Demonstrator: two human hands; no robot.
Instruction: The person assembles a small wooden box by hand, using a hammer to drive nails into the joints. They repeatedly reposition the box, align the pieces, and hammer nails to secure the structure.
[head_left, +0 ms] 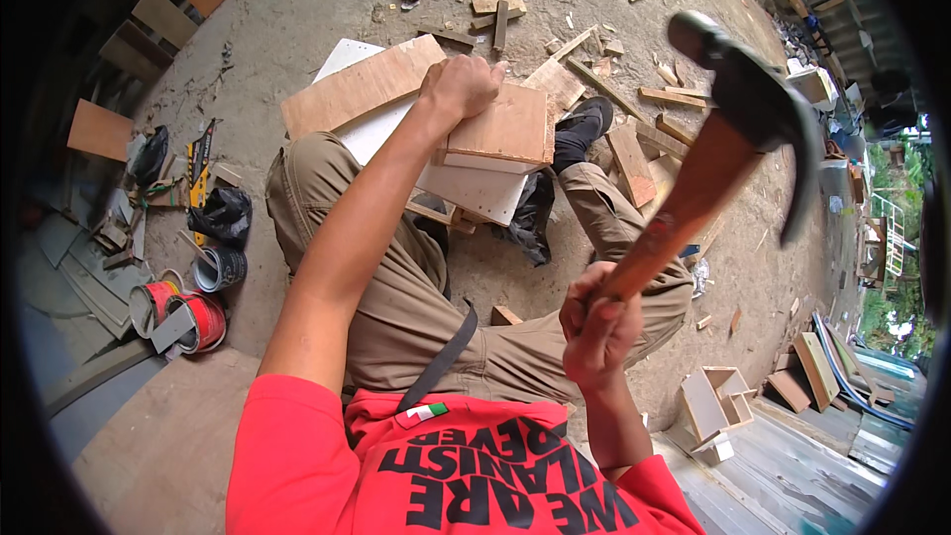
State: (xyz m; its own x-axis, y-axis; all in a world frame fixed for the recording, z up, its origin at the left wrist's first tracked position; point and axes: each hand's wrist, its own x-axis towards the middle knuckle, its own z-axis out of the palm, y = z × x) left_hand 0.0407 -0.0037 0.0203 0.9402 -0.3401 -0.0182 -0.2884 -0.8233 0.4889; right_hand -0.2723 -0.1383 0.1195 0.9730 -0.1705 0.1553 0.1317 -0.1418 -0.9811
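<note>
My right hand (597, 325) grips the wooden handle of a claw hammer (735, 129), raised high at the right with its dark metal head up. My left hand (461, 87) presses down with curled fingers on a brown plywood panel (507, 125) that lies on a white board (475, 188). Another brown plywood board (359, 86) lies beside it at the left. These boards rest over my knees and the ground in front of me. I sit with legs in khaki trousers, one dark shoe (582, 129) showing beyond the boards.
Wood offcuts (634, 99) litter the dirt ground ahead and to the right. Red tins (188, 317) and a black tin stand at the left, near a yellow hand saw (201, 163) and a black bag. A small white open box (713, 406) sits at the lower right.
</note>
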